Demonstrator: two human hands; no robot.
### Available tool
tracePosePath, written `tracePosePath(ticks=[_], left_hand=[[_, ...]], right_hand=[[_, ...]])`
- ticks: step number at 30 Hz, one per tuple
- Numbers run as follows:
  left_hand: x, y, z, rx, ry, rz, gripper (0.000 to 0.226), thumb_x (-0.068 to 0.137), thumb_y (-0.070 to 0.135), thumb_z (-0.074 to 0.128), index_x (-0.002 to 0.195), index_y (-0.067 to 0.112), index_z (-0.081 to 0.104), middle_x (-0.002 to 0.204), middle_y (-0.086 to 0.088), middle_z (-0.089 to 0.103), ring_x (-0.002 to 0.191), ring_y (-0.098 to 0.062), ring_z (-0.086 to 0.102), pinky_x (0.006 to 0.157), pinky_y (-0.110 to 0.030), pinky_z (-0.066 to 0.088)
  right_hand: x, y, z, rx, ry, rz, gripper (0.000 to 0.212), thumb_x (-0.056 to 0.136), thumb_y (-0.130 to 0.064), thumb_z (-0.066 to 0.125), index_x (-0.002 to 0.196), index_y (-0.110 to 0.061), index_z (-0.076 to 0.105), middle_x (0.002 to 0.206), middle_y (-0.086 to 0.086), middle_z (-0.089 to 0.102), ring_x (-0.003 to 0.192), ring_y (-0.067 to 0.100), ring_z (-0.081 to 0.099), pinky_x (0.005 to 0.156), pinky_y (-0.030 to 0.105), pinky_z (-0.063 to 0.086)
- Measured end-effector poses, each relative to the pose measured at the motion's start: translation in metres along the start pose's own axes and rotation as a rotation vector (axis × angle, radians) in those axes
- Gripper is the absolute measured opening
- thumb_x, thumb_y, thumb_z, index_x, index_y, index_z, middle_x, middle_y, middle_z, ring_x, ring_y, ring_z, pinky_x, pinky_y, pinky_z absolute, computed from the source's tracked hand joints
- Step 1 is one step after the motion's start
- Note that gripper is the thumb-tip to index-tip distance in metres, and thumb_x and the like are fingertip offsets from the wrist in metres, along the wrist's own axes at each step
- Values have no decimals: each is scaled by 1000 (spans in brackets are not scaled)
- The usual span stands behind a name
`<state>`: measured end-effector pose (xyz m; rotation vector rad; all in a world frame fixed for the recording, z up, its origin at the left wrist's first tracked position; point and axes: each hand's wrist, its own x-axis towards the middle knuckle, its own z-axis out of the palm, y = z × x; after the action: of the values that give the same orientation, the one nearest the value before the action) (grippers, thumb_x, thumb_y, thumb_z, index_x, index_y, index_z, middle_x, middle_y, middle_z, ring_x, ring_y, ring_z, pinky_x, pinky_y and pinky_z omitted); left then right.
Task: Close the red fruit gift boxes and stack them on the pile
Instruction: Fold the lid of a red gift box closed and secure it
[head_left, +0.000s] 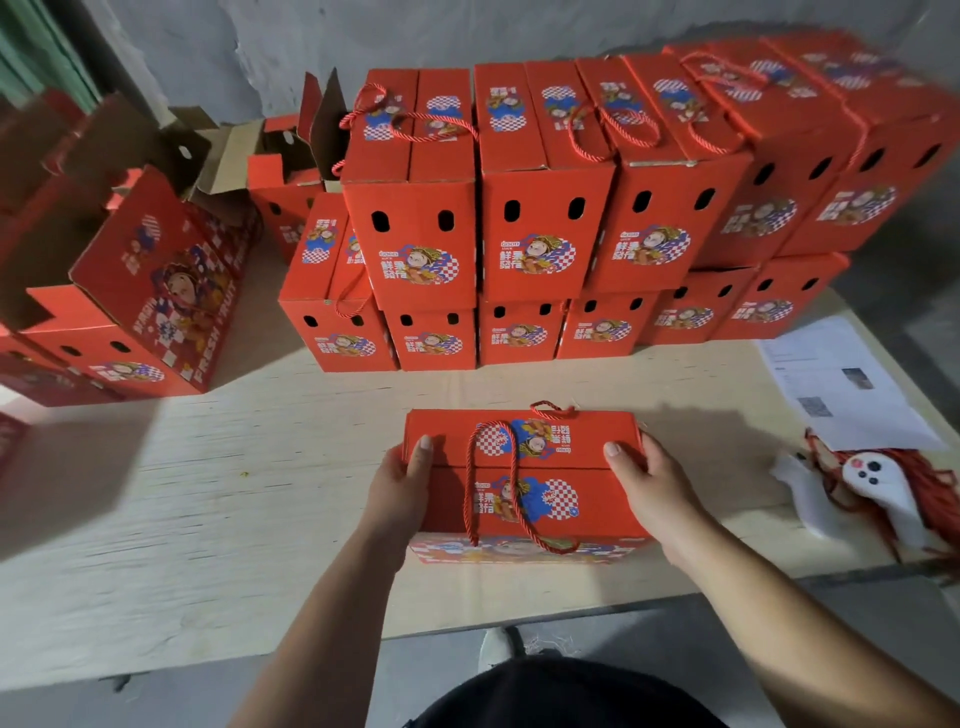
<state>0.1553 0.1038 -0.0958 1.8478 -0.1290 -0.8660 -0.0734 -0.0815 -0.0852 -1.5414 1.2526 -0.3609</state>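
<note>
Box in hand: a closed red gift box (524, 483) sits on the wooden table (208, 493), lower centre of the frame, both top flaps down and meeting in a seam that runs left to right.
Long axis: left to right across the frame, square to the person's body.
Rope handle (511, 493): lies loose over the lid, looping from the far flap down to the near edge.
Left hand (402, 486): holds the left end of the box, thumb laid along the lid, fingers wrapped down the side and out of sight.
Right hand (649, 486): holds the right end the same way, thumb on the lid near the seam.
Nearer hand: neither; one at each short end, evenly placed.
Pile (545, 208): closed boxes in two tiers, upper centre to upper right of the frame, straight beyond the held box, well apart from it across bare table.
Lower spot: a single-height box (332, 291) at the pile's left end, with an open top face.
Judged next move: lift and carry away from the body, up onto a tier; needs turning, since the piled boxes show their short ends forward.
Open boxes (130, 291): left side of the frame, flaps up.
Paper sheets (841, 384): right edge of the table.
</note>
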Motion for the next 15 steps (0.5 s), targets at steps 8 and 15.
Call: tracePosePath(ticks=[8, 15], left_hand=[[-35, -17, 12, 111, 94, -96, 71, 90, 76, 53, 137, 23, 53, 134, -18, 58, 125, -37, 57, 110, -55, 47], [-42, 10, 8, 107, 84, -54, 52, 101, 58, 57, 121, 12, 68, 119, -15, 72, 108, -31, 71, 95, -47, 58]], right_hand=[[-6, 6, -34, -149, -150, 103, 37, 101, -55, 55, 120, -24, 56, 109, 1, 70, 94, 20, 70, 72, 35, 56], [2, -19, -38, 81, -258, 272, 29, 97, -57, 63, 111, -32, 57, 112, -1, 71, 103, 25, 68, 99, 47, 54]])
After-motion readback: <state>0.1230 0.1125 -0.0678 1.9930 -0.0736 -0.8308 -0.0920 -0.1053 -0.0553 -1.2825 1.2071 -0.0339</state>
